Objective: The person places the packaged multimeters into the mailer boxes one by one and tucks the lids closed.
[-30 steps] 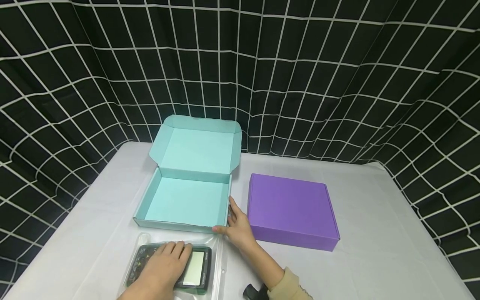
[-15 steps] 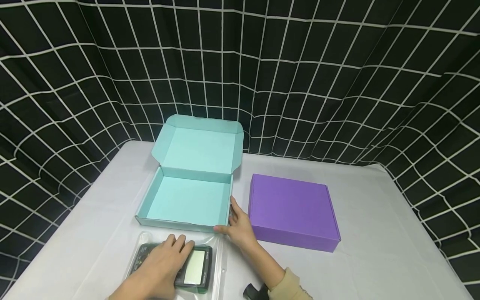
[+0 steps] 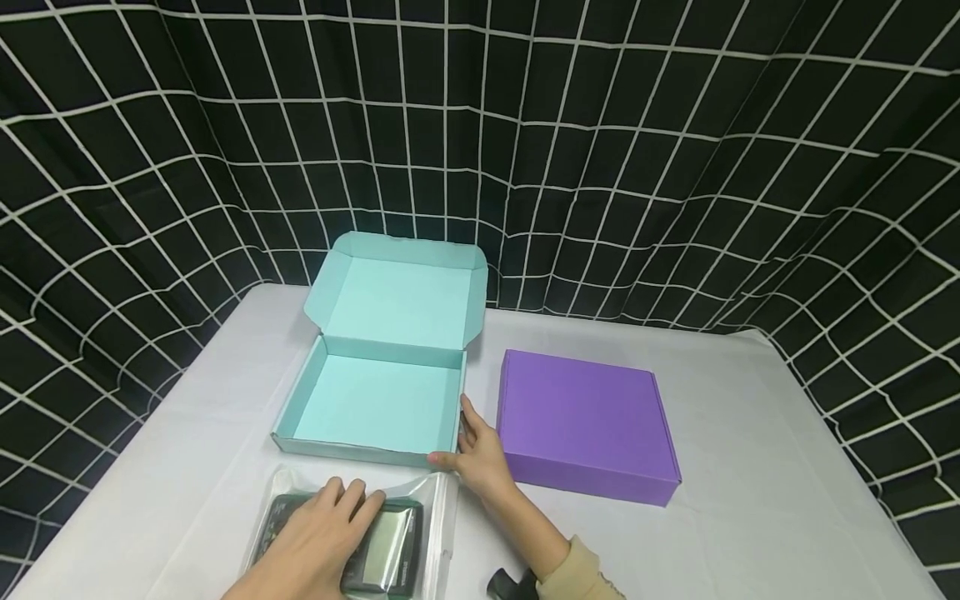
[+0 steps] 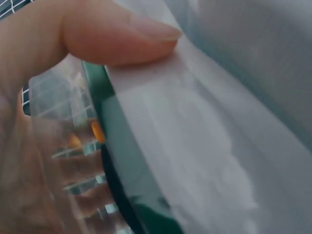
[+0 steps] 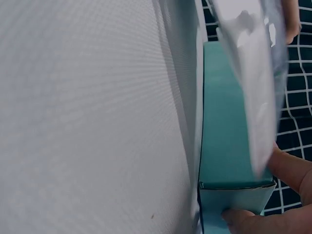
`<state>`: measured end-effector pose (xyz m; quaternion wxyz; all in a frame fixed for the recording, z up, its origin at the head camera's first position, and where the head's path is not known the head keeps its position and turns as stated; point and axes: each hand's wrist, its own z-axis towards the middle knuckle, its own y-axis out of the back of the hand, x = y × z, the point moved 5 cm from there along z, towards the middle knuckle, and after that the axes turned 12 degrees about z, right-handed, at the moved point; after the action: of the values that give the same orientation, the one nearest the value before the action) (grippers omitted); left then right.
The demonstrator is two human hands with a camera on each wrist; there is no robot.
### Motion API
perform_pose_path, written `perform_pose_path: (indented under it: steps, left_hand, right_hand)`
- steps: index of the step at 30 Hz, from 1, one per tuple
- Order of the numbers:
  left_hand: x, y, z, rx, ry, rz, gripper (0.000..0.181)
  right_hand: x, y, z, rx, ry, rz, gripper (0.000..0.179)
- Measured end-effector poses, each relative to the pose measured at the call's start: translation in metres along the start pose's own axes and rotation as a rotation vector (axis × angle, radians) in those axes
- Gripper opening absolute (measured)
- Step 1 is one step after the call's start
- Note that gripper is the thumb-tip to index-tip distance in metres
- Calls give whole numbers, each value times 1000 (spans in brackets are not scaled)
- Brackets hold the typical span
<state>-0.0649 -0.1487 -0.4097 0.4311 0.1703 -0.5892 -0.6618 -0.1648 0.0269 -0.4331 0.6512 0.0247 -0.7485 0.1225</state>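
My left hand (image 3: 315, 533) grips a multimeter (image 3: 388, 546) packed in a clear plastic bag (image 3: 444, 508), fingers over its face. In the left wrist view the thumb (image 4: 126, 41) presses the bag against the meter's green edge (image 4: 131, 161). The bag is raised off the table, as the right wrist view shows. Beyond it lies a teal cardboard box (image 3: 337, 451), its lid (image 3: 401, 304) tipped back and nothing inside. My right hand (image 3: 482, 458) holds this box by its front right corner, thumb on the front wall and fingers along the right side.
A closed purple box (image 3: 585, 421) lies right of the teal one. Near the right sleeve (image 3: 573, 575) is a small black object (image 3: 506, 583), partly cut off by the frame. Black curtain with a white grid (image 3: 570, 167) surrounds the white table (image 3: 735, 467).
My left hand has curled round the multimeter and lifted it in its bag, tilting it slightly. The right hand and the teal box have stayed in place.
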Motion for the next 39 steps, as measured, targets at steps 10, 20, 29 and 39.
perform_pose_path:
  steps: [10,20,29,39]
  left_hand:
    - [6,24,-1,-143,-29,56,110]
    - [29,53,17,-79,41,-16,90]
    - [64,58,43,-124,59,-19,92]
    - [79,58,69,-124,-11,-13,92]
  right_hand:
    - [0,3,1,20,11,13,101]
    - [0,6,1,15,13,28,81]
    - [-3,4,4,-7,17,46,95]
    - [-3,1,3,7,36,79,94]
